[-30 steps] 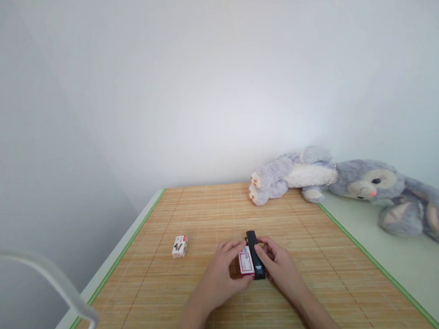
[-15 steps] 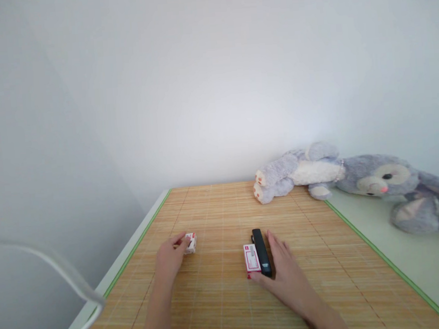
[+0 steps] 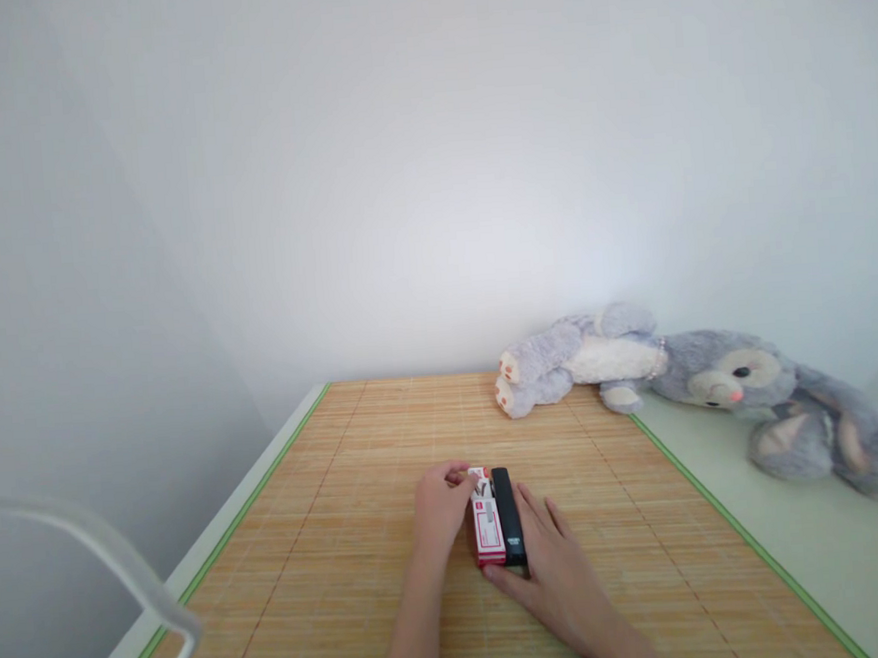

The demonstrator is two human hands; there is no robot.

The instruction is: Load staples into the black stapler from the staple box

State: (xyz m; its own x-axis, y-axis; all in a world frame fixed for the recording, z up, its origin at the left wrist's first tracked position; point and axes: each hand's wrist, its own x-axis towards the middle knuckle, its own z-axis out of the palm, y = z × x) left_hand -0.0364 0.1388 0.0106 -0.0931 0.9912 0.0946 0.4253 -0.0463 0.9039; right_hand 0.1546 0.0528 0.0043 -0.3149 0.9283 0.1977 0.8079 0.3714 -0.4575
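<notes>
My left hand point(image 3: 442, 504) has a small white box with red and dark print point(image 3: 481, 480) pinched in its fingers, at the far end of a white and pink box point(image 3: 489, 528). That pink-edged box lies lengthwise along the left side of a black stapler point(image 3: 507, 515). On the stapler's right side rests my right hand point(image 3: 556, 559), its fingers stretched out and apart. The right thumb touches the near end of the white and pink box. Left fingertips partly cover the small box.
A bamboo mat point(image 3: 336, 577) with green edging covers the table. A grey plush rabbit point(image 3: 607, 362) lies across the back right, against the wall. At the lower left a white curved cable or tube point(image 3: 116, 557) crosses the view.
My left hand has carried the small box right, up to the white and pink box and the stapler. My right hand stays beside the stapler. The view has shifted slightly.
</notes>
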